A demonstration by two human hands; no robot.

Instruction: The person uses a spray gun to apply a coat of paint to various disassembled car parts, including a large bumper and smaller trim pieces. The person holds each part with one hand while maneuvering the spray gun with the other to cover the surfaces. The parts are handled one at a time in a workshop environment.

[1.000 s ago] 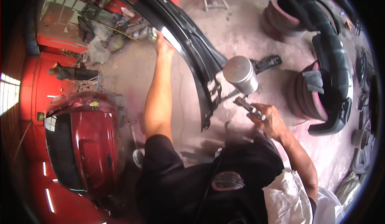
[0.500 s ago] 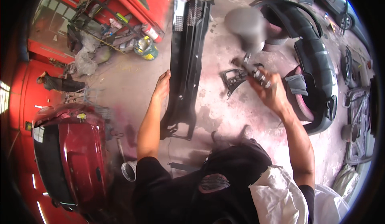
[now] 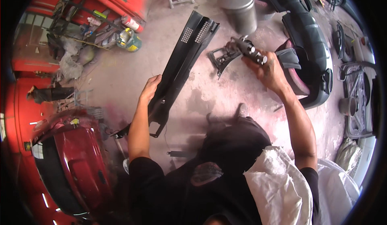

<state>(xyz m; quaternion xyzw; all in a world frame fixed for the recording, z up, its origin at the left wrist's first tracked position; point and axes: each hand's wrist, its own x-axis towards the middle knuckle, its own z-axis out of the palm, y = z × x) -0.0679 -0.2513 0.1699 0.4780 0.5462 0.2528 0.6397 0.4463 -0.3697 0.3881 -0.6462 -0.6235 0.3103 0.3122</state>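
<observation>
Centrally, a long black plastic trim panel [image 3: 179, 66], matte, with two perforated grille patches near its far end and a notched bracket end near the body, slanting over the pinkish concrete floor [image 3: 121, 76]. Then the left hand [image 3: 150, 89] gripping its left edge about halfway along, fingers curled round the rim, and the right hand [image 3: 271, 72] clenched on the handle of a spray gun [image 3: 250, 49] with a grey metal cup [image 3: 238, 8] on top, nozzle close to a small black bracket [image 3: 221, 58] beside the panel
</observation>
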